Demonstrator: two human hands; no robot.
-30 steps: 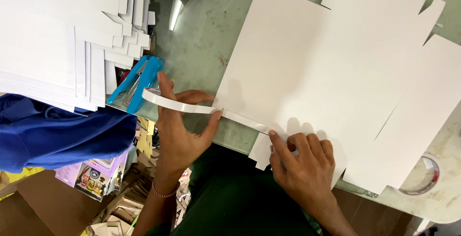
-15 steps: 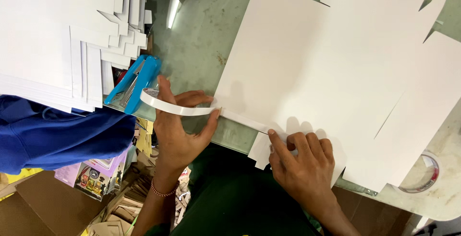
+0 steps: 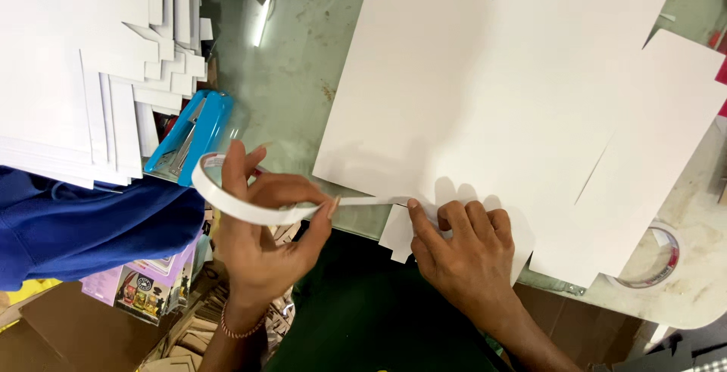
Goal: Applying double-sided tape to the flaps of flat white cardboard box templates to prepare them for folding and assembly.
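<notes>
Left hand (image 3: pixel 261 247) pinches a white tape strip (image 3: pixel 250 209) that runs roughly left-to-right along the near edge of the flat white card blank (image 3: pixel 492 115) on the glass surface (image 3: pixel 295 77), while right hand (image 3: pixel 458 247), fingers flat, apparently presses its far end down.

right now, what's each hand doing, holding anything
Left hand: closed on the tape strip, pinching it.
Right hand: open, fingertips pressing the strip's end onto the white card, gripping nothing.
</notes>
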